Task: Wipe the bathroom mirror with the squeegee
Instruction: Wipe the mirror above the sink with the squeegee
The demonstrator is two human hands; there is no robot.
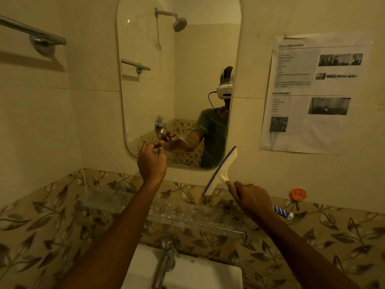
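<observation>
Two hands: right hand (251, 198) grips the squeegee (221, 171); left hand (151, 161) loosely curled, empty, before the mirror (166, 80).

Both arms are stretched forward and up, bare to past the wrist. The left hand (151, 161) is raised with its back to the camera, fingers (155, 145) loosely curled and holding nothing. The right hand (251, 198) sits lower, closed in a fist around a handle.
</observation>
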